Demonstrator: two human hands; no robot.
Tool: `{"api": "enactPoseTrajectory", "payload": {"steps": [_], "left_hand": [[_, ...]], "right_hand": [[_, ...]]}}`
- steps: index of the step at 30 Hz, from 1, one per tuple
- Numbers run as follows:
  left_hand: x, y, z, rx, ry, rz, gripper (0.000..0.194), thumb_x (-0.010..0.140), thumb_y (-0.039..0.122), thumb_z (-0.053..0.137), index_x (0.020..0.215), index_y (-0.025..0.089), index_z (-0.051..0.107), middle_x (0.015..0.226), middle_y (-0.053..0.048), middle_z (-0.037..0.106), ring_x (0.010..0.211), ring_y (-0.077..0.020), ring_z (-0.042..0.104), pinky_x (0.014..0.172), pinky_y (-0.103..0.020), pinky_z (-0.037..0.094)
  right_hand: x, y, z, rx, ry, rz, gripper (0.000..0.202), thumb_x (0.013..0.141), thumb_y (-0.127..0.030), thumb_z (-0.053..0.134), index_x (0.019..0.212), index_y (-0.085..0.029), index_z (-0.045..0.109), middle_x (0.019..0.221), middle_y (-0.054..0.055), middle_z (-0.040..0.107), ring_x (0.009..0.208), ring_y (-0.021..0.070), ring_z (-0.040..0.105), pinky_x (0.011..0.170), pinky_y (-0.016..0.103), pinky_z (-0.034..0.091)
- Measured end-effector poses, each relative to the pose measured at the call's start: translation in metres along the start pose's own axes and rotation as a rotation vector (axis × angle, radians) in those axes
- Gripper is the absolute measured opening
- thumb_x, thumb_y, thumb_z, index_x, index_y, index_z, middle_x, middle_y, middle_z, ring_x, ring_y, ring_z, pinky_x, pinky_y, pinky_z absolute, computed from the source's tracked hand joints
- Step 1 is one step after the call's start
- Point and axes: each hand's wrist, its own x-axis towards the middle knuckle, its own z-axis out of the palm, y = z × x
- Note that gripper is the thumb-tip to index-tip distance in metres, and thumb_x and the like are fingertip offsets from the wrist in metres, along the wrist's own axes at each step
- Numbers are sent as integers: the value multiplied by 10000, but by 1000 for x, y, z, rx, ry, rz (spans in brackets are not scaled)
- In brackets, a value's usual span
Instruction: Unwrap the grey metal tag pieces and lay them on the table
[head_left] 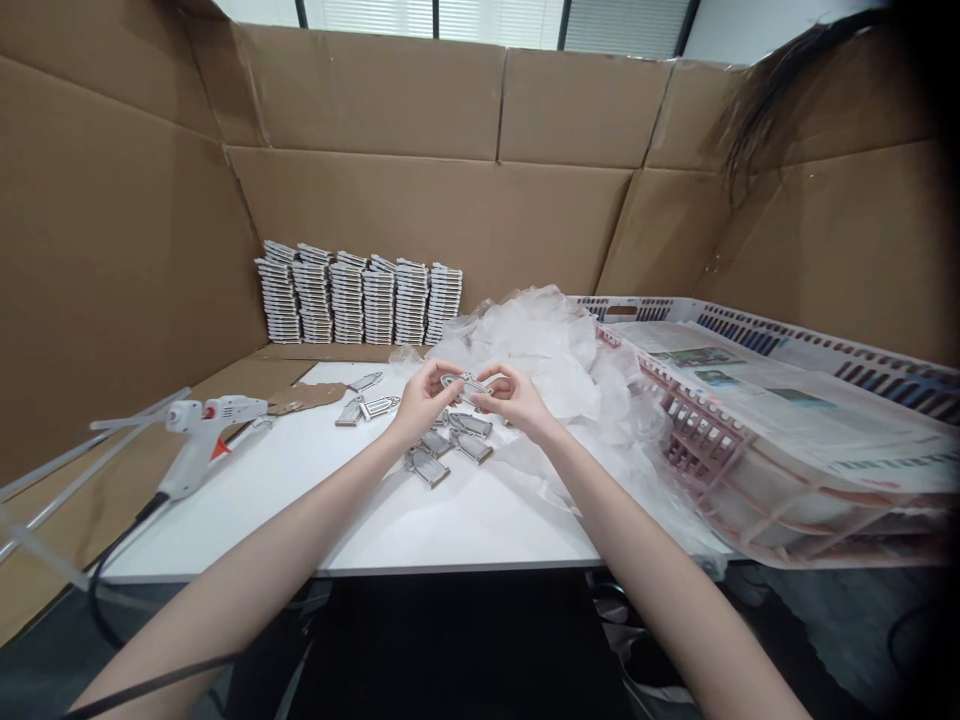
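Between both hands, just above the white table (517, 530), is a small silver arch-shaped frame (466, 386). My left hand (426, 402) pinches its left end, thumb and fingers closed. At the other end, my right hand (517, 400) grips it the same way. Several similar small grey arch-shaped frames (429, 467) lie loosely on the table beneath the hands. A few more of these frames (379, 406) rest to the left of my left hand. Fine detail on the held piece is too small to make out.
Neat stacks of the same pieces (347, 300) stand against the cardboard wall (420, 210). A white glue gun (191, 440) with its cord lies at left. Crumpled clear plastic bags (540, 340) heap behind my right hand. A pink and white basket (705, 450) holding printed sheets stands at right.
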Motion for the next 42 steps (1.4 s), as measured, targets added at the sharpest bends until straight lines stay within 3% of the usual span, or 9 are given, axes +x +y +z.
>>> {"api": "enactPoseTrajectory", "payload": {"steps": [4, 8, 14, 19, 26, 32, 36, 39, 42], "left_hand": [[4, -15, -7, 121, 62, -12, 250, 762, 345, 675, 912, 166, 587, 815, -4, 617, 615, -109, 581, 576, -227, 480], [7, -27, -17, 360, 126, -52, 193, 760, 312, 641, 892, 176, 606, 798, -7, 646, 583, -119, 559, 555, -233, 433], [10, -34, -33, 563, 146, -92, 150, 749, 249, 603, 882, 181, 607, 934, -23, 695, 598, -131, 559, 610, -264, 430], [11, -37, -41, 705, 93, -132, 129, 735, 237, 603, 850, 181, 621, 891, -29, 695, 705, -172, 594, 697, -292, 441], [13, -42, -42, 800, -86, -174, 123, 719, 199, 576, 802, 178, 664, 836, -41, 702, 801, -207, 632, 762, -304, 470], [15, -44, -38, 1003, -145, -53, 220, 799, 257, 522, 863, 211, 727, 1047, -71, 660, 1042, -260, 559, 980, -408, 405], [13, -46, -35, 1011, -209, -75, 300, 867, 365, 485, 1002, 265, 734, 1307, -65, 572, 1204, -317, 458, 1019, -497, 349], [12, -50, -35, 980, -262, -95, 278, 859, 372, 500, 969, 283, 739, 1295, -55, 592, 1217, -328, 450, 1028, -528, 323], [14, -52, -37, 896, -195, -42, 242, 841, 342, 523, 890, 260, 745, 1195, -67, 650, 1156, -311, 503, 1026, -498, 333]], "right_hand": [[5, 7, -5, -243, 118, -89, 313, 727, -394, 694, 936, -194, 573, 741, 16, 677, 602, 137, 622, 531, 224, 439], [9, 10, -18, -523, 217, -84, 130, 790, -310, 622, 833, -188, 625, 744, 27, 691, 597, 133, 610, 567, 238, 440], [11, 11, -32, -625, 273, -91, 123, 796, -264, 588, 739, -179, 657, 741, 26, 698, 638, 143, 612, 632, 245, 442], [10, 11, -40, -778, 274, 50, 181, 833, -267, 550, 744, -170, 675, 780, 49, 714, 706, 156, 629, 647, 238, 413], [7, 8, -53, -957, 182, 293, 217, 857, -264, 528, 822, -179, 724, 869, 72, 733, 773, 172, 643, 600, 245, 359], [8, 11, -64, -984, 206, 382, 170, 793, -305, 624, 852, -218, 757, 862, 61, 737, 809, 196, 653, 638, 259, 398], [10, 15, -69, -1044, 232, 370, 96, 630, -243, 757, 724, -237, 770, 779, 84, 725, 895, 278, 645, 746, 348, 447], [11, 19, -70, -1089, 233, 317, 104, 535, -143, 771, 578, -230, 734, 693, 101, 695, 973, 338, 614, 808, 441, 451], [11, 24, -70, -1092, 246, 276, 140, 528, -71, 711, 520, -211, 702, 651, 116, 668, 1039, 371, 574, 859, 514, 421]]}}
